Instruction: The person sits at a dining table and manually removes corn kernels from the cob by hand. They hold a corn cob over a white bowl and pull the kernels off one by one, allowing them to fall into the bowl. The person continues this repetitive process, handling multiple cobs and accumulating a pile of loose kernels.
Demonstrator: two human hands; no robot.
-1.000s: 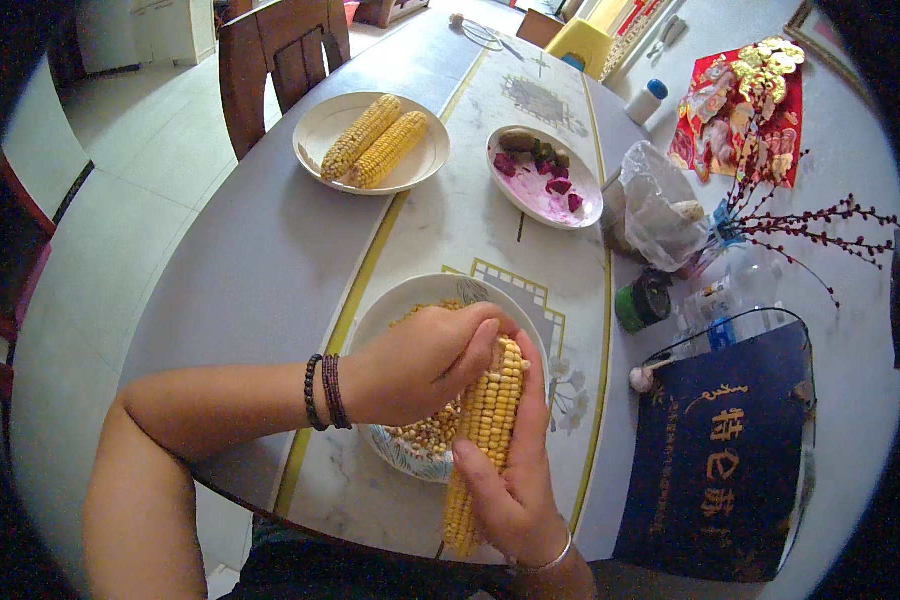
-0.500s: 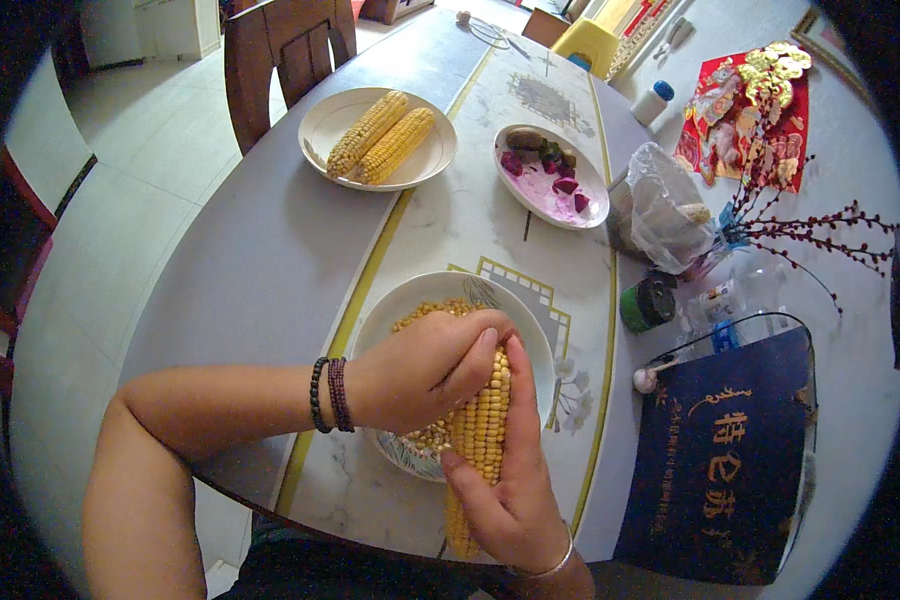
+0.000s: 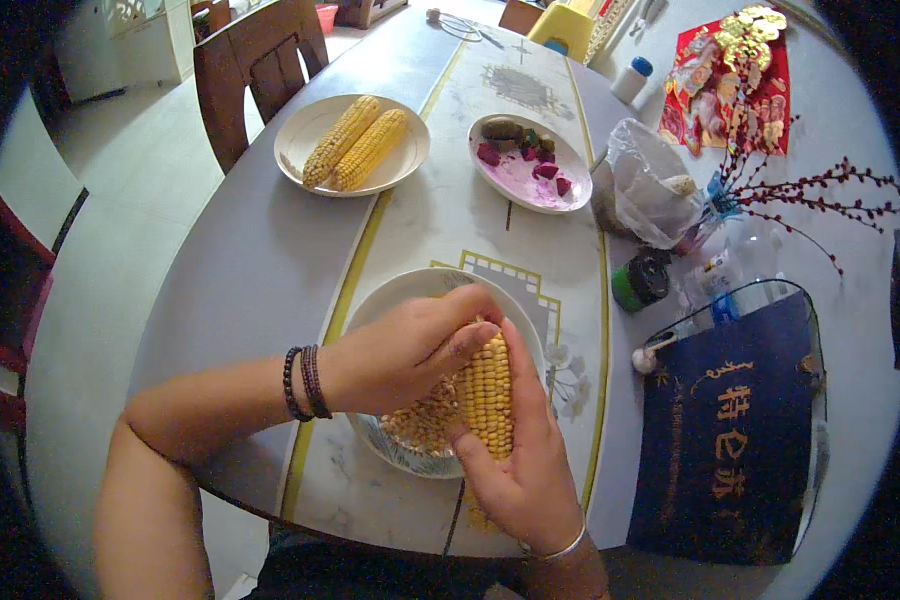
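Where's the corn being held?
In the head view, the held corn is below centre, slightly right, partly over the bowl, in the right hand, left hand at its upper end.

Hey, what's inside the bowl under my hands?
Loose corn kernels show in the bowl, toward its near side. Your left hand and the cob in your right hand cover part, so whatever lies beneath can't be seen.

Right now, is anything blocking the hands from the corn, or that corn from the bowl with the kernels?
Nothing visible is: the right hand grips the corn cob, the left hand is against its far end, and no other thing shows between the cob and the bowl of loose kernels.
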